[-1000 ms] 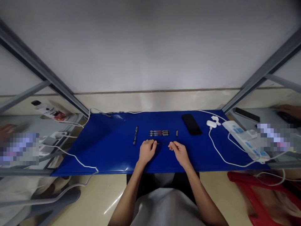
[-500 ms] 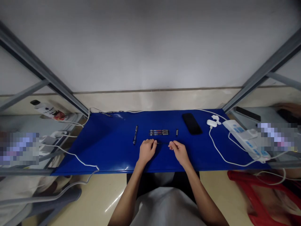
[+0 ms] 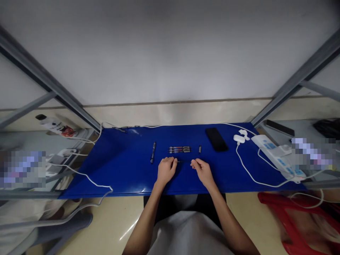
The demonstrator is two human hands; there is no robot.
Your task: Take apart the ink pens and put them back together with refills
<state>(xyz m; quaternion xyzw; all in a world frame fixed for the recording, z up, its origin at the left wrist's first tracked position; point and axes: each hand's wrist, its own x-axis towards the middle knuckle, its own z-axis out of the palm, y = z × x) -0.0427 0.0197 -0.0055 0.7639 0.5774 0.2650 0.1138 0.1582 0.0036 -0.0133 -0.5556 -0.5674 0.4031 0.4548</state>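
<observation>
Low over the blue tabletop, my left hand (image 3: 166, 169) is closed, thumb and fingers pinching one end of a thin dark pen refill (image 3: 183, 162). The other end of the refill meets my right hand (image 3: 202, 170), whose fingertips are also pinched together. Just beyond the hands, several pens (image 3: 180, 149) lie side by side in a neat row. To their left a single pen (image 3: 153, 152) rests at an angle. A short dark pen barrel piece (image 3: 200, 149) lies to the right of the row.
A black phone (image 3: 216, 139) lies behind my right hand on the blue table (image 3: 122, 170). Further right are a white earbud case (image 3: 239, 139), cables and a white power strip (image 3: 277, 159). A bottle (image 3: 57, 126) leans at the left. Metal posts frame both sides.
Both hands keep almost the same place and the same pinch on the refill. The view has shifted very slightly.
</observation>
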